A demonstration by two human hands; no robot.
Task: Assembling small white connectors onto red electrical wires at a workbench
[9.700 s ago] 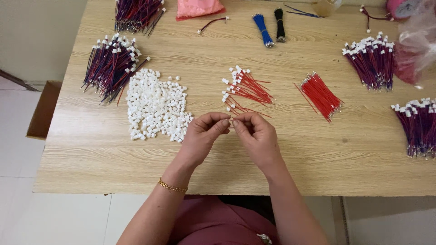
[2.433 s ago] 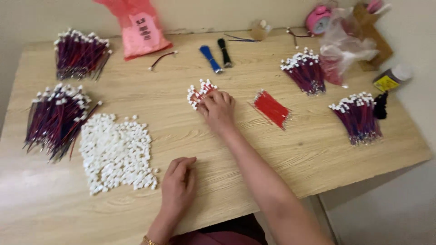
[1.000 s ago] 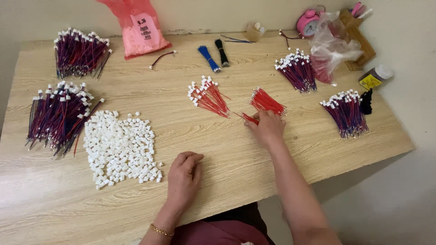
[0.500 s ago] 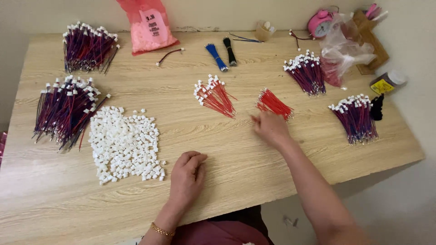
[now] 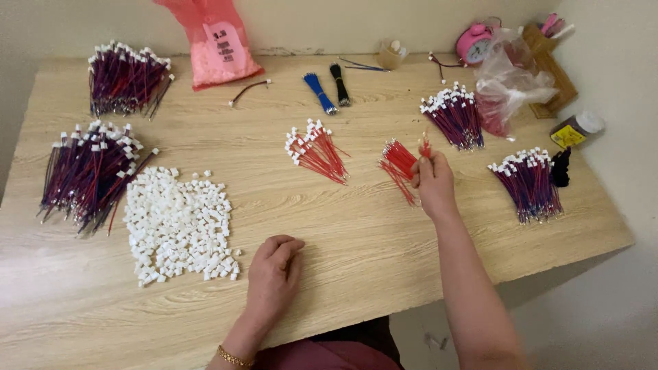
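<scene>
My right hand (image 5: 433,179) is raised over the table and pinches a thin red wire (image 5: 425,146) whose tip sticks up above the fingers. Just left of it lies a loose bundle of bare red wires (image 5: 397,164). Further left is a fan of red wires with white connectors (image 5: 315,149). My left hand (image 5: 274,268) rests on the table near the front edge, fingers curled loosely, holding nothing. It sits just right of a heap of small white plastic connectors (image 5: 179,225).
Bundles of red-and-blue wires with white connectors lie at the left (image 5: 92,171), far left back (image 5: 127,79), and right (image 5: 456,116) (image 5: 531,179). A pink bag (image 5: 216,41), blue (image 5: 319,92) and black wire bundles, a clear plastic bag (image 5: 510,85) and a small jar (image 5: 576,129) line the back and right.
My right hand left the connector-tipped red wires, moved right to the bare red bundle and lifted one wire from it. My left hand stayed resting near the front edge.
</scene>
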